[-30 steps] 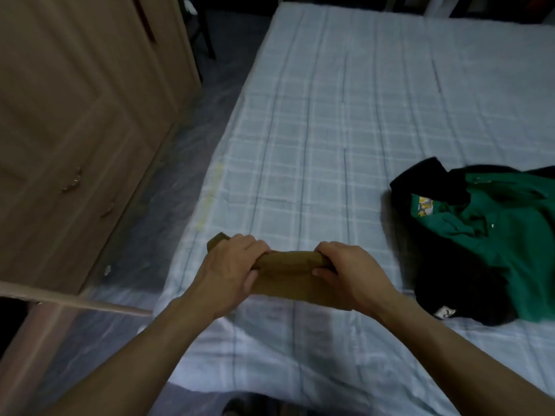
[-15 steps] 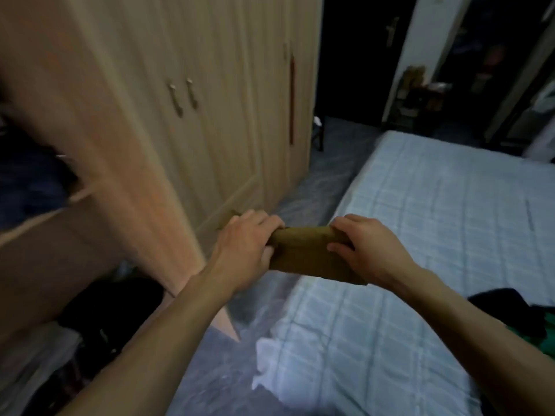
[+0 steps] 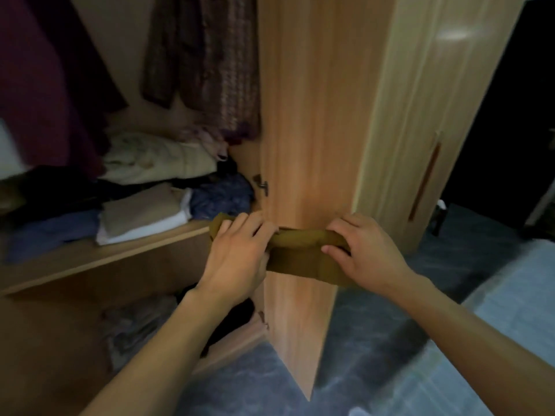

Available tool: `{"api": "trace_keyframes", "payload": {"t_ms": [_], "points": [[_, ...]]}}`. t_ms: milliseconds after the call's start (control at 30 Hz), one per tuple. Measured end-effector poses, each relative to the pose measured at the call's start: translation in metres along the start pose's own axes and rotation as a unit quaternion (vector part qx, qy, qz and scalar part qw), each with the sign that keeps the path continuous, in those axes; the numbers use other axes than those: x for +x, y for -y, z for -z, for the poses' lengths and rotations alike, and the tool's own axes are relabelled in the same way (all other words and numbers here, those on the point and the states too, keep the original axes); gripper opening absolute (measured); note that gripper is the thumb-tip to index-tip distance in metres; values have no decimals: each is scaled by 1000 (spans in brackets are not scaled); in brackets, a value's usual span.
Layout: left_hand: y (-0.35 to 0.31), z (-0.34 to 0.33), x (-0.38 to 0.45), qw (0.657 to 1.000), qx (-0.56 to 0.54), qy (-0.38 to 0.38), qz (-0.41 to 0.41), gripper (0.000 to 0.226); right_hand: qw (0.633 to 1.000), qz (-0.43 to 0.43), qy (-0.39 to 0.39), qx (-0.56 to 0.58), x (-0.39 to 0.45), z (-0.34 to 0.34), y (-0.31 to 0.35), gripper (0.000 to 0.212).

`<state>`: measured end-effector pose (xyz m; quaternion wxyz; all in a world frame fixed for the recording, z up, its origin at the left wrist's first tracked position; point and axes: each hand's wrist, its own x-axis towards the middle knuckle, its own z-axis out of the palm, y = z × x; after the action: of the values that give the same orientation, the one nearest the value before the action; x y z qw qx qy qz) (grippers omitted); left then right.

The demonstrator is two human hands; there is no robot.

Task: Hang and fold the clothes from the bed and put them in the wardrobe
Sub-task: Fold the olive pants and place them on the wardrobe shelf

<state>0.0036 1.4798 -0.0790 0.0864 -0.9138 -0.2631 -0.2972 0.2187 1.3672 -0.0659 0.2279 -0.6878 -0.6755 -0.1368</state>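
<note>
From the head camera, the person stands at the open wardrobe with a folded mustard-brown garment [image 3: 303, 250] held level between both hands, in front of the edge of the open wardrobe door [image 3: 303, 145]. The left hand [image 3: 237, 253] has its grip wrapped over the garment's left end, fingers curled across the top; the right hand [image 3: 363, 253] grasps the right end the same way, thumb tucked underneath. The garment hangs clear of the wooden shelf [image 3: 99, 256], which lies toward nine o'clock of the hands and already carries folded stacks: a beige and white pile [image 3: 144, 217], a blue bundle [image 3: 222, 196] at the shelf's right end, a cream pile [image 3: 156, 157] above. Hanging clothes [image 3: 204, 64] fill the space at twelve o'clock. A corner of the bed [image 3: 510, 295] shows at four o'clock. Judging by this, folding is done and the step in hand is stowing the piece. The next move seems to call for swinging the bundle leftward past the door edge and setting it flat on the shelf or a stack without letting the fold spring open.
</note>
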Motion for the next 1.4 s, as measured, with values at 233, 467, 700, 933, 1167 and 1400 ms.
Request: {"api": "trace_keyframes", "payload": {"t_ms": [233, 467, 700, 933, 1167, 1400], "points": [[67, 16, -30, 995, 40, 11, 96, 40, 994, 91, 30, 49, 72, -52, 41, 18], [118, 1, -17, 984, 83, 9, 159, 42, 978, 174, 41, 104, 158, -102, 38, 19], [159, -11, 6, 964, 135, 10, 228, 30, 964, 211, 45, 154, 226, -152, 40, 16], [226, -22, 3, 952, 143, -18, 269, 26, 953, 242, 41, 177, 291, -202, 70, 13], [316, -42, -12, 947, 122, -36, 296, 22, 947, 260, 65, 176, 359, -252, 117, 13], [403, -53, -5, 956, 85, -37, 277, 21, 953, 235, 76, 176, 413, -289, 148, 15]]}}
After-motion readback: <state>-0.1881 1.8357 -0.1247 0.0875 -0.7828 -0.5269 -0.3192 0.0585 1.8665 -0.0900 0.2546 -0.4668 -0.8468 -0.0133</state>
